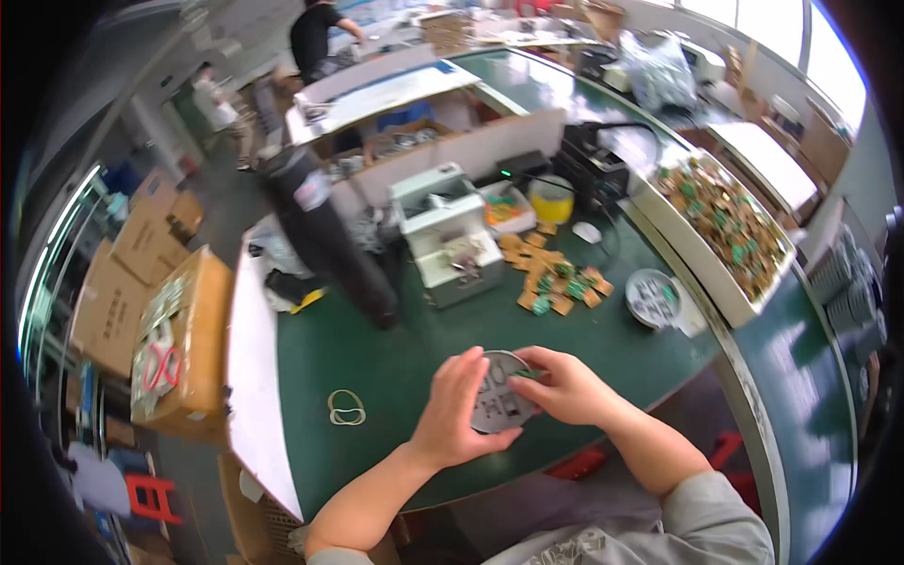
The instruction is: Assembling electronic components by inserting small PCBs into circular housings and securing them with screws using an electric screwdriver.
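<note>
A round grey disc (492, 407) with dark cut-out shapes is tilted up above the green tabletop. My left hand (444, 414) grips it along its left and lower edge, fingers behind and thumb below. At its upper right, my right hand (571, 388) pinches a small green piece (524, 374), perhaps a circuit board, against the disc. The fingers partly cover that piece. Farther right lies a similar round grey disc (652, 294) with a bit of green on it. Beyond my hands is a loose pile of small tan and green pieces (539, 279).
A long white tray (753, 306) full of tan and green pieces stands at the right. A dark cylinder (325, 235) leans over the table beside a grey metal box (461, 282). Rubber bands (347, 411) lie at the left, near a cardboard carton (202, 348). Two people are in the background.
</note>
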`<state>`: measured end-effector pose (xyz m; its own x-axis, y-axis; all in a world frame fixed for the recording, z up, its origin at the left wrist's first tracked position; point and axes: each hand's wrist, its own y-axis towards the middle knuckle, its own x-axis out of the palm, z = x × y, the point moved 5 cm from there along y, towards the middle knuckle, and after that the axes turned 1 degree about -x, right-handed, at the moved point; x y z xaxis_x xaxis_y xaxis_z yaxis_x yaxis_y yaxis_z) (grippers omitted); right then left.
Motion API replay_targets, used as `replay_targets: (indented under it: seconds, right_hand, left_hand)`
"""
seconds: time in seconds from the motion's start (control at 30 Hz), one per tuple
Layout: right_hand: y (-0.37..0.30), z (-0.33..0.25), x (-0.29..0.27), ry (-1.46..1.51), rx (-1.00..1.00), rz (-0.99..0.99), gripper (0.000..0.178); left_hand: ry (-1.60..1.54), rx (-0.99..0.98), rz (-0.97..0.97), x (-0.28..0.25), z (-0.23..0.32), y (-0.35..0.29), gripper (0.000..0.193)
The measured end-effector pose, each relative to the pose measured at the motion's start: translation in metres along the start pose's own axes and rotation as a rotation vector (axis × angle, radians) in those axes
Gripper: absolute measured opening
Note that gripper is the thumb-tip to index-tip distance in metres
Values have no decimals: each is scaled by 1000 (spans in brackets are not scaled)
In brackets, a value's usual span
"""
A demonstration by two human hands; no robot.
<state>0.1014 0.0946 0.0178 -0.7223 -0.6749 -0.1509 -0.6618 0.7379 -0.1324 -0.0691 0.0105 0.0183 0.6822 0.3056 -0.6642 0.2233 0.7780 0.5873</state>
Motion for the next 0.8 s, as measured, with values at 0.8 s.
replay_targets:
  seconds: [0.8]
  right_hand:
    - [-27,33,-253,-513,238,659,37]
  left_hand:
    - [30,-121,-97,9,-10,-16,82]
